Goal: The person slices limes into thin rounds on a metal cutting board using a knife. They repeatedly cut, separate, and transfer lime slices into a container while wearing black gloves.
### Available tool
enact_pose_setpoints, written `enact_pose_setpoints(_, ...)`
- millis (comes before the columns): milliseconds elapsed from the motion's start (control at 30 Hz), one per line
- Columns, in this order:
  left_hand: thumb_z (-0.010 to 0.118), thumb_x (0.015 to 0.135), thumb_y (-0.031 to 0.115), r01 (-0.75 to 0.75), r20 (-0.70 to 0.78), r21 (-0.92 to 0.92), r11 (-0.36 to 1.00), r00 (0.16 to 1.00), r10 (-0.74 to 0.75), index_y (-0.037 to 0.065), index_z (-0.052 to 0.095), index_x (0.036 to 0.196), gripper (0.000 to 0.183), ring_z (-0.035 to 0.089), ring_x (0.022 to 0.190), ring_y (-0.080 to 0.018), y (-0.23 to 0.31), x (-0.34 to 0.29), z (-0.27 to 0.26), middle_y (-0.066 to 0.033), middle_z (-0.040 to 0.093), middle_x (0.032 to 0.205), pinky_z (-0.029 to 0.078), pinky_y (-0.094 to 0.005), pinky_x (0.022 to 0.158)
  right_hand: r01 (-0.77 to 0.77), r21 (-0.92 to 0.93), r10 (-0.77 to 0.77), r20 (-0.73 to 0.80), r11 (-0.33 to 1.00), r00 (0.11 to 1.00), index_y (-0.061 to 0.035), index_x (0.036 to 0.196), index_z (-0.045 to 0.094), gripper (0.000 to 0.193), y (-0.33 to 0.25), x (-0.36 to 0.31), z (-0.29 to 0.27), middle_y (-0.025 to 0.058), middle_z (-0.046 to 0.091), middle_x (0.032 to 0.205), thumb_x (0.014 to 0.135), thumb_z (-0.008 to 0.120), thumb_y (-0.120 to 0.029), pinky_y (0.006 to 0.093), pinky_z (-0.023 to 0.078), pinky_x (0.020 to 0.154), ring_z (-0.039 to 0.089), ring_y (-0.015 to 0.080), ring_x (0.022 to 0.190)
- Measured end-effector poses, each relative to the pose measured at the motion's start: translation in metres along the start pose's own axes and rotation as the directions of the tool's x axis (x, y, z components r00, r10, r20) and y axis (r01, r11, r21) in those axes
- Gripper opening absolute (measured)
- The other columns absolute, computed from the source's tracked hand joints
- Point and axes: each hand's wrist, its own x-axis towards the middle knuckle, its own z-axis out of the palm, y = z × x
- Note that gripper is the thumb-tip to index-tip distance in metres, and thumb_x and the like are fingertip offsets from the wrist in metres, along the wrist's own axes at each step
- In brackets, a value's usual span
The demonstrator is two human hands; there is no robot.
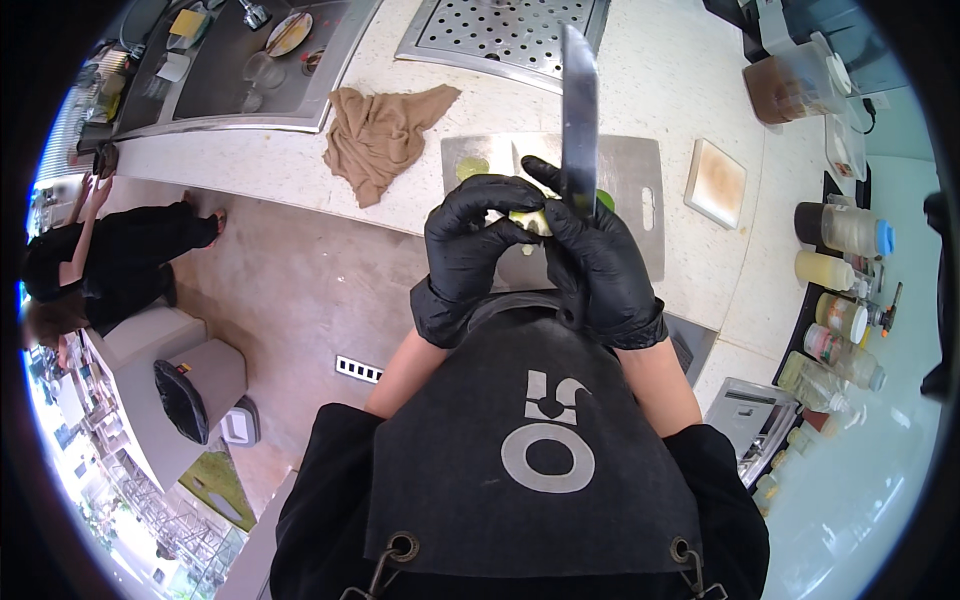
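My left hand (467, 240), in a black glove, pinches a pale green piece of lime (531, 221). My right hand (603, 268), gloved the same way, grips a knife (579, 115), its broad blade pointing away from me. The handle is hidden inside that hand, and its thumb side meets the lime piece. Both hands are over a grey cutting board (640, 163). A cut lime (472, 167) lies on the board beyond my left hand. Something bright green, probably more lime (605, 199), shows beside the blade, partly covered by my right hand.
A brown cloth (385, 135) lies left of the board, near a sink (325, 95) with dishes. A perforated metal drain tray (500, 40) is beyond. On the right are a white block (716, 183) and several bottles (838, 270). Another person (120, 250) stands far left.
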Motion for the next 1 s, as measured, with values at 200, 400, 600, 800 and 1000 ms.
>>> enact_pose_setpoints(200,0.071,0.078,0.000,0.064,-0.112,-0.511,0.857,0.984,-0.140,0.003,0.056,0.103,0.029,0.062,0.090,-0.0203,-0.003,0.003,0.004,-0.0112,0.063,0.096,0.051,-0.0316,0.082,0.310,-0.429,-0.291,0.109,0.849,0.950,-0.0098,0.142,0.043,0.050,-0.002,-0.014,0.006,-0.0004,0.056,0.078,0.096,0.056,-0.026,0.0235,0.038,0.055,0.047,0.0068,0.062)
enact_pose_setpoints(400,0.071,0.082,0.016,0.020,-0.034,-0.543,0.839,0.998,-0.046,0.003,0.050,0.100,0.030,0.061,0.084,-0.0217,-0.001,0.004,-0.007,-0.0139,0.059,0.094,0.053,-0.0325,0.076,0.587,-0.806,-0.446,0.498,0.078,0.743,-0.0129,0.141,0.045,0.064,-0.013,-0.032,0.006,0.0067,0.056,0.068,0.086,0.065,-0.039,0.0340,0.044,0.050,0.055,0.0211,0.052)
enact_pose_setpoints(600,0.076,0.079,0.023,-0.031,-0.024,-0.454,0.891,0.999,0.022,0.003,0.051,0.099,0.038,0.060,0.085,-0.0212,0.006,0.006,-0.006,-0.0130,0.058,0.096,0.052,-0.0326,0.076,0.562,-0.825,-0.425,0.531,-0.062,0.733,-0.0148,0.140,0.047,0.064,-0.015,-0.033,0.009,0.0045,0.050,0.062,0.085,0.064,-0.042,0.0332,0.041,0.047,0.051,0.0185,0.049)
enact_pose_setpoints(800,0.076,0.079,0.023,-0.002,-0.078,-0.415,0.910,0.996,-0.033,0.003,0.052,0.098,0.037,0.060,0.086,-0.0210,0.007,0.002,-0.007,-0.0124,0.058,0.096,0.052,-0.0327,0.077,0.556,-0.825,-0.407,0.545,-0.101,0.733,-0.0158,0.140,0.048,0.064,-0.018,-0.034,0.010,0.0041,0.049,0.062,0.084,0.065,-0.043,0.0323,0.041,0.046,0.050,0.0171,0.048)
enact_pose_setpoints(1000,0.078,0.077,0.024,-0.002,-0.033,-0.483,0.876,0.999,-0.016,0.004,0.051,0.097,0.039,0.058,0.083,-0.0207,0.008,0.004,-0.006,-0.0119,0.056,0.093,0.051,-0.0326,0.075,0.544,-0.829,-0.402,0.546,-0.131,0.735,-0.0156,0.135,0.053,0.060,-0.016,-0.034,0.012,0.0039,0.049,0.061,0.083,0.066,-0.043,0.0316,0.040,0.045,0.049,0.0160,0.047)
